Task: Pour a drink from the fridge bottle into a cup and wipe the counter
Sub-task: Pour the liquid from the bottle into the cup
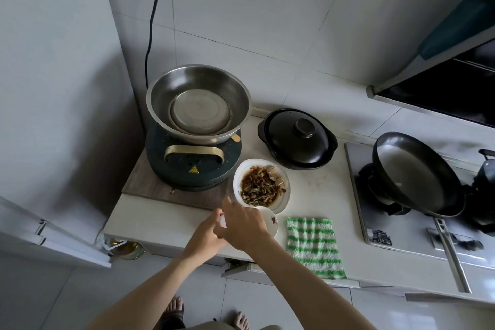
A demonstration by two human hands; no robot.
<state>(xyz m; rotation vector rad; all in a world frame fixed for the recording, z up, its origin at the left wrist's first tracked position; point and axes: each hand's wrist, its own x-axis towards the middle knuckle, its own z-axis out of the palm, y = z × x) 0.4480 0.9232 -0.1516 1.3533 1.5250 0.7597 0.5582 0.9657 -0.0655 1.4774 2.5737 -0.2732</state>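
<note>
My left hand (205, 237) and my right hand (241, 225) meet above the front of the white counter (160, 220). Both close on a small white object (222, 221) that shows only as a sliver between the fingers; what it is cannot be told. A white cup (272, 222) with a dark red mark inside stands just right of my right hand, partly hidden by it. A green-and-white checked cloth (313, 245) lies flat on the counter to the right of the cup, hanging over the front edge.
A white plate of stir-fry (261, 186) sits right behind the hands. Behind it are a steel basin (198, 102) on a dark cooker (192, 169) and a black lidded clay pot (297, 138). A wok (417, 174) rests on the gas hob at right. The fridge door (53, 115) stands at left.
</note>
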